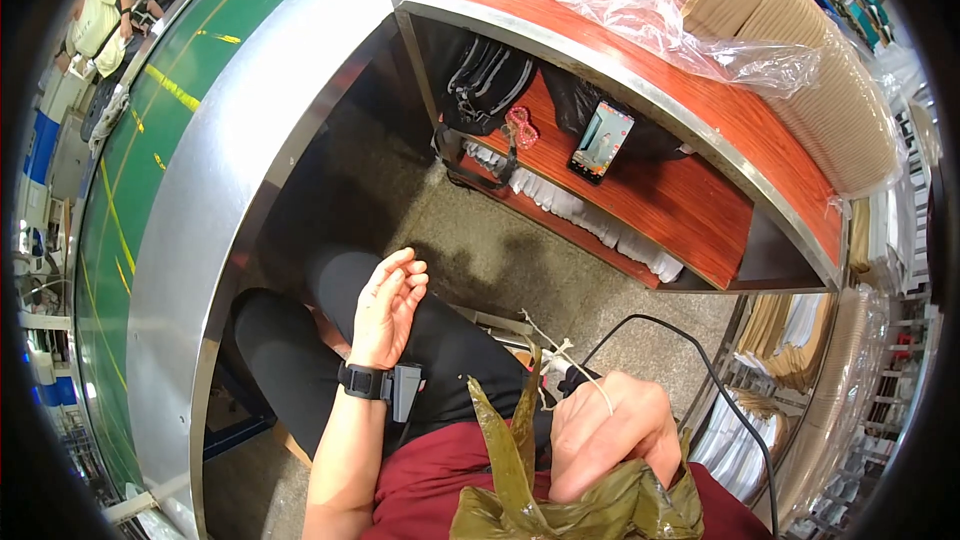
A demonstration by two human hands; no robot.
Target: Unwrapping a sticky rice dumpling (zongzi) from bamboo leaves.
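Note:
Near my lap at the lower right, my right hand [615,435] is closed over broad olive-green leaves [620,505]. Two long pointed leaf ends [505,440] stick up beside its thumb side. Pale string [560,350] loops out by the knuckles; where it runs under the fingers is hidden. My left hand [390,310] is raised over my dark-trousered thigh, its fingers loosely bent and a little apart, with nothing seen in them. A black strap with a grey device [380,383] sits on the left wrist. The lower part of the leaves is cut off by the frame edge.
Ahead stands a red-brown shelf unit [670,205] with a metal edge, holding a lit phone [602,143], a black bag [485,85] and pink-rimmed glasses [521,128]. Stacked brown cardboard [800,80] lies on top under clear plastic. A black cable [700,360] arcs at right. A person [100,25] is far left.

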